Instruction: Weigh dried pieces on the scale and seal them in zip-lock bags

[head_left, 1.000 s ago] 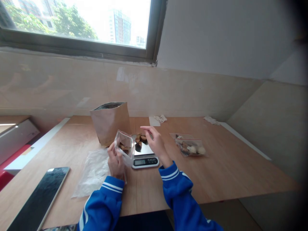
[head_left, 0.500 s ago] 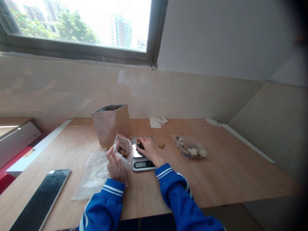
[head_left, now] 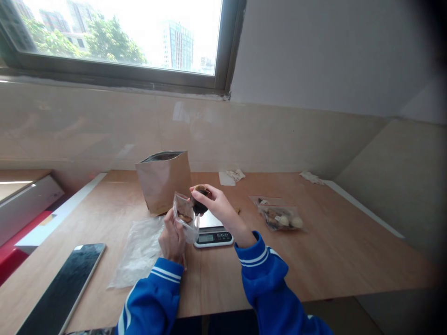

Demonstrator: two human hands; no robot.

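Note:
My left hand (head_left: 172,237) is closed on a small clear zip bag (head_left: 186,218), which stands open at the top with brown dried pieces inside. Close to the bag's mouth, my right hand (head_left: 220,204) pinches a dark brown dried piece (head_left: 200,200), whose exact kind I cannot make out. Beneath that hand sits a digital kitchen scale (head_left: 213,238) with a steel plate, partly hidden by the hand and bag. Just right of the scale, a small yellowish-brown piece (head_left: 238,211) lies on the table, mostly covered by my right hand.
A brown paper pouch (head_left: 164,181) stands open behind the small bag. Flat clear plastic bags (head_left: 138,251) and a large phone or tablet (head_left: 63,288) lie at left. Filled zip bags (head_left: 281,217) rest at right. Crumpled tissue (head_left: 236,175) lies near the wall.
My right hand has lifted the dark dried piece off the scale plate and brought it up and left beside the bag's mouth. My left hand still holds the bag, slightly turned.

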